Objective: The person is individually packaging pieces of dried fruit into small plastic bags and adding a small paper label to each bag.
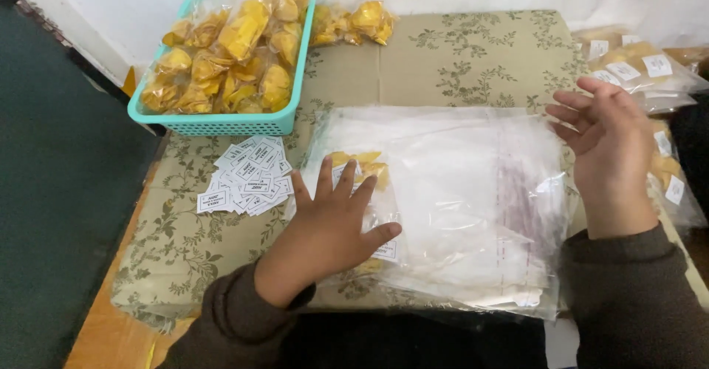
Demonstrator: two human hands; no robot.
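A small clear packet of yellow chips [360, 171], with a white label at its lower corner, lies in the centre of the frame on top of a stack of empty clear plastic bags [473, 199]. It is pressed flat by the left hand [330, 225], whose fingers are spread wide and laid palm-down; nothing is pinched. The right hand [607, 147] is held up at the right edge of the frame, open, fingers loosely apart, holding nothing, just beside the far edge of the stack.

The pressing appears best done with an even, flat palm, so that the chips inside are not crushed (they look brittle) and the slippery bags beneath are not shifted sideways. The label would be judged better smoothed from its middle outward.

To the left of the packet, a loose heap of small white labels [244, 175] is spread on the floral cloth [473, 59]. In the upper left, a teal basket [214, 121] is filled with more chip packets; two further packets [353, 22] lie beside it. Labelled packets [642, 70] are piled at the upper right.
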